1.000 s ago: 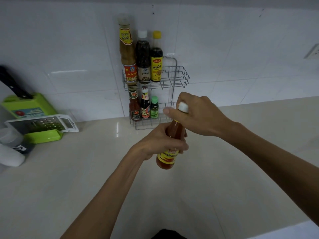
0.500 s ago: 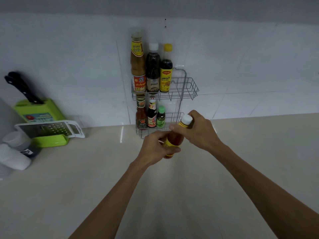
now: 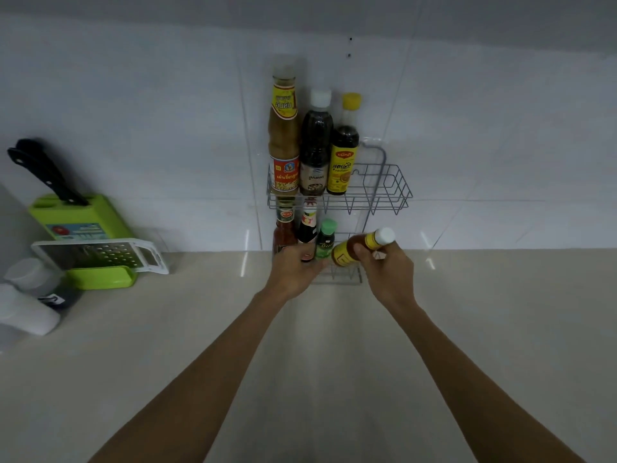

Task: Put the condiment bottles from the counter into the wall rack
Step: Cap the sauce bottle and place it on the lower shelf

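**Chili sauce bottle tipped over at the bottom shelf of the rack**

So the orange-red sauce bottle with the yellow label and white cap (image 3: 359, 248) is just right of frame centre, held at the front of the lower tier of the grey wire wall rack (image 3: 394, 192). It's lying well over, long axis running lower left to upper right, cap pointing up and right, base aimed at the small bottles already on that tier. The right hand (image 3: 387, 272) is wrapped around its neck end with the fingers curled closed on it. The left hand (image 3: 293, 272) is at the base end with fingers bent; I can't really tell if it's gripping the bottle or just resting against the rack front.

Right in the way on the lower tier: a small green-capped bottle (image 3: 325, 240) almost touching the held bottle's base, a dark bottle with a red-and-white label (image 3: 307, 227) next to it, and a red sauce bottle (image 3: 284, 228) at the left.

Upper tier has three tall ones standing upright on its left side: a tan sauce bottle with yellow and red labels (image 3: 283, 135), a dark bottle with a white cap (image 3: 315, 145), and a dark yellow-capped bottle (image 3: 345, 152). The right part is bare wire.

Over at the left of the frame on the beige counter (image 3: 334, 379) sit a lime-green knife block with black handles (image 3: 78, 215), a white-framed flat grater (image 3: 100, 257) and some white containers (image 3: 25, 305).
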The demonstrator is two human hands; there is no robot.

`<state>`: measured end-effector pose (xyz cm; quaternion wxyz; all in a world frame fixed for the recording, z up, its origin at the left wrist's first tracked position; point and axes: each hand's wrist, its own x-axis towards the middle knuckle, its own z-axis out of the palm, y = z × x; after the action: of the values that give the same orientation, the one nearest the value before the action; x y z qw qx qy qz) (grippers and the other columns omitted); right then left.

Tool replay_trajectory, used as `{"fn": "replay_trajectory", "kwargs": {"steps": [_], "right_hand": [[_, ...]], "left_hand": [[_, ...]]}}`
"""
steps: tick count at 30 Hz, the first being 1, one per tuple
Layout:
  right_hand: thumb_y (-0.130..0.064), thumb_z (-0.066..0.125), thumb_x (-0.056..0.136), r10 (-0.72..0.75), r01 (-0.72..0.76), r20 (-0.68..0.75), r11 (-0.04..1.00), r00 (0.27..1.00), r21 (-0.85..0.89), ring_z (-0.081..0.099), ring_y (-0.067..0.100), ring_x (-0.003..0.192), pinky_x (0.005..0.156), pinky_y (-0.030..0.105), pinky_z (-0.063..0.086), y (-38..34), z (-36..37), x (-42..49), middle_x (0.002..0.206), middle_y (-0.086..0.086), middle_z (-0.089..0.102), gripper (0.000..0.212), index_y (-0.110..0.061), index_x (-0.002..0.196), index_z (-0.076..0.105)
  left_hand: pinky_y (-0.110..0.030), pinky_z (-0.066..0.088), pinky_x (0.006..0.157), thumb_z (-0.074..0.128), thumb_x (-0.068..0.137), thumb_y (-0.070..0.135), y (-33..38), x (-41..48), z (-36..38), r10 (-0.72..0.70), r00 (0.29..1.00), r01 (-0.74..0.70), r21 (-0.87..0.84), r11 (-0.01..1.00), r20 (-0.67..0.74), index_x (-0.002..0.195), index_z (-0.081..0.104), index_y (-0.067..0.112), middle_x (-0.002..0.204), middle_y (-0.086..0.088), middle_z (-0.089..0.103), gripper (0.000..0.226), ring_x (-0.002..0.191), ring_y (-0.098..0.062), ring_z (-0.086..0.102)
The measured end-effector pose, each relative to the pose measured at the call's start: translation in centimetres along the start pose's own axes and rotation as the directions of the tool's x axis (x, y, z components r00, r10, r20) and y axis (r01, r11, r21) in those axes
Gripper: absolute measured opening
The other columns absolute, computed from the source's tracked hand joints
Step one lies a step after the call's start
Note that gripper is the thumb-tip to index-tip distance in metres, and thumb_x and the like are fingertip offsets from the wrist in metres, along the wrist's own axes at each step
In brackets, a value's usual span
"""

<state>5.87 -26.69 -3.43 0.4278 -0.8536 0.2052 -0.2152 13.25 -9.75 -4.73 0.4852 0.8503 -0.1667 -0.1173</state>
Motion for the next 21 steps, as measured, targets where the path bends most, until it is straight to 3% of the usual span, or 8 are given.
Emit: {"fn": "replay_trajectory", "kwargs": {"steps": [3,6,11,17,21], "right_hand": [[-0.026,0.069,0.088,0.018,-0.018,-0.001,1.000,1.000,-0.014,0.061,0.022,0.092,0.072,0.025,0.040,1.4,1.5,1.6,0.100,0.009,0.068,0.030,-0.008,0.111,0.064],[-0.021,0.067,0.089,0.038,-0.036,0.047,0.998,0.998,-0.051,0.061,0.028,0.094,0.073,0.027,0.039,2.1,2.9,3.5,0.101,0.013,0.068,0.026,-0.005,0.109,0.062],[-0.026,0.066,0.088,0.130,-0.110,0.173,0.987,0.976,-0.120,0.061,0.032,0.101,0.079,0.034,0.046,3.2,5.1,7.2,0.106,0.014,0.067,0.028,-0.008,0.108,0.060],[-0.033,0.065,0.088,0.154,-0.121,0.198,0.978,0.968,-0.170,0.061,0.035,0.100,0.081,0.042,0.051,3.4,6.4,9.6,0.104,0.014,0.068,0.029,-0.010,0.104,0.057],[-0.035,0.067,0.086,0.159,-0.124,0.201,0.976,0.967,-0.178,0.062,0.034,0.096,0.073,0.035,0.046,3.7,6.3,10.0,0.097,0.011,0.068,0.027,-0.013,0.097,0.056]], "left_hand": [[-0.015,0.041,0.086,0.065,0.092,0.017,-1.2,1.5,0.2,-0.022,1.000,0.022,0.054,0.998,-0.003,0.118,0.070,0.011,0.110,0.004,0.065,0.027,0.102,-0.010,0.056],[-0.028,0.050,0.090,0.064,0.090,0.019,-3.0,3.4,0.9,-0.066,0.998,0.066,0.107,0.992,-0.012,0.112,0.070,0.010,0.113,-0.007,0.069,0.024,0.106,-0.023,0.062],[-0.044,0.051,0.099,0.050,0.073,0.055,-9.0,8.1,3.5,-0.111,0.992,0.122,0.207,0.971,-0.063,0.120,0.059,0.023,0.124,-0.005,0.061,0.058,0.117,-0.028,0.057],[-0.047,0.046,0.102,0.055,0.082,0.042,-5.8,7.2,2.8,-0.193,0.980,0.196,0.274,0.942,-0.039,0.127,0.053,0.014,0.129,-0.014,0.056,0.053,0.122,-0.035,0.048],[-0.045,0.040,0.108,0.063,0.086,0.029,-4.6,6.9,3.0,-0.180,0.982,0.190,0.254,0.948,-0.062,0.134,0.048,0.007,0.135,-0.018,0.049,0.054,0.127,-0.037,0.043]]}}
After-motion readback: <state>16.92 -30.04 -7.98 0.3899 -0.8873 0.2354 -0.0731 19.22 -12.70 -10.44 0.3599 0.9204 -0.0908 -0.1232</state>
